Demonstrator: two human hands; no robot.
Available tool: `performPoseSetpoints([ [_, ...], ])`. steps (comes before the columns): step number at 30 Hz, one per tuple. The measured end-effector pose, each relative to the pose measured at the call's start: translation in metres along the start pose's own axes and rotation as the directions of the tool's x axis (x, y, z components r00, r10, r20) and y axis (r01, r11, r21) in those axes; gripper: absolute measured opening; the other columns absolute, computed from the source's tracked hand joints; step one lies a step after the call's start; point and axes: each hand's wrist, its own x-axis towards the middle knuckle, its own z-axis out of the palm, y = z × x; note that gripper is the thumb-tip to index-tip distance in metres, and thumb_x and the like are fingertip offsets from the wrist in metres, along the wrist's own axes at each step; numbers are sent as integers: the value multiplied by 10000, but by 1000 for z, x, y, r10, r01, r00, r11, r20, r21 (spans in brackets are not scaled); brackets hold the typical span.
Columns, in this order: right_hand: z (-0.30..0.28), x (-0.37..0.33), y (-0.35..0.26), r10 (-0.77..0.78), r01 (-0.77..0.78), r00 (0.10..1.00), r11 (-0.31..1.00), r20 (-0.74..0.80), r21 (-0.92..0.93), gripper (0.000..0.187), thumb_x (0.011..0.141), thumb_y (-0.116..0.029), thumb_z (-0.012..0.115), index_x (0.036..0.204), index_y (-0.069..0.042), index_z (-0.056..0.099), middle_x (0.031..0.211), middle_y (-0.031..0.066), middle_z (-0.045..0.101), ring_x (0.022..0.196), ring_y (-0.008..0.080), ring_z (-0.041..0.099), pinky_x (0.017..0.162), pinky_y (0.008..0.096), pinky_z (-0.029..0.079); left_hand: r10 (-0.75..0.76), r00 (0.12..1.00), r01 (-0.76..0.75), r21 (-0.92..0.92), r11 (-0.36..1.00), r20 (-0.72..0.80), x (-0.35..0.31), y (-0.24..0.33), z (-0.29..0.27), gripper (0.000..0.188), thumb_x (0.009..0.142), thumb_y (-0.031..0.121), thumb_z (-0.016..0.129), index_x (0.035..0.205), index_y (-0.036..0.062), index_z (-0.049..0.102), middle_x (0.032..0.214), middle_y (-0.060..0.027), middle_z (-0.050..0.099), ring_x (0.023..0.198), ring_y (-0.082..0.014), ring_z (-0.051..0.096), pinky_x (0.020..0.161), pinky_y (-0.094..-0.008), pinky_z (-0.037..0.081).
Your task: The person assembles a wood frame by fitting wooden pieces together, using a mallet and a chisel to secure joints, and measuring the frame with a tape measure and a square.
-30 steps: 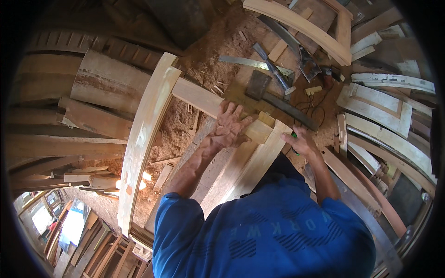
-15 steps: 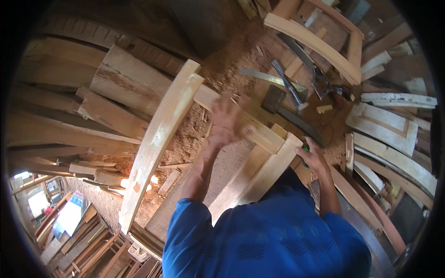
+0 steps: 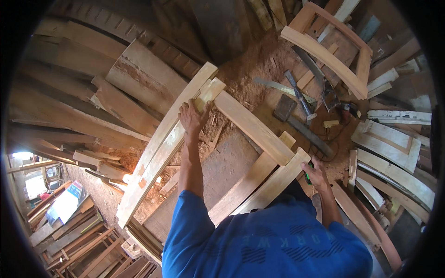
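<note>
My left hand is closed over a long pale wooden rail, near its far end. A shorter crosspiece runs from beside that end to a second, nearer rail, forming part of a wooden frame. My right hand is at the near rail's right end, its fingertips touching the wood. Within those fingers is a slim green object, mostly hidden, so its kind does not show. The near rail's lower end passes out of sight behind my blue shirt.
A mallet, a chisel-like tool and a handsaw lie on the sawdust-strewn floor. Another wooden frame stands beyond them. Stacked boards line the left, with painted panels at the right.
My left hand has moved left from above the crosspiece onto the long rail and closed there. The right hand stays at the near rail's end. The whole view has shifted slightly.
</note>
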Motion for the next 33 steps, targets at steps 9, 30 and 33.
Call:
performPoseSetpoints([
  [9,-3,-5,10,52,-49,998,996,46,-68,606,931,-434,703,1309,33,629,1075,130,729,973,213,651,884,368,507,-243,941,251,-5,968,234,14,27,-17,909,793,828,651,1269,56,586,1205,-282,607,1190,-462,549,1017,-572,422],
  [30,-14,1,-11,220,-207,969,971,108,-122,608,896,-376,748,1296,66,627,1132,232,726,1050,272,688,926,389,524,-327,904,325,57,944,276,19,29,-9,980,733,844,660,1361,98,564,1328,-280,593,1306,-443,509,1079,-556,372],
  [33,-9,0,-4,215,-209,976,969,28,-131,590,896,-355,752,1279,76,630,1181,253,718,1113,309,683,971,403,508,-304,909,307,36,951,284,20,31,-12,968,734,838,665,1350,98,566,1324,-279,596,1302,-441,514,1079,-554,376],
])
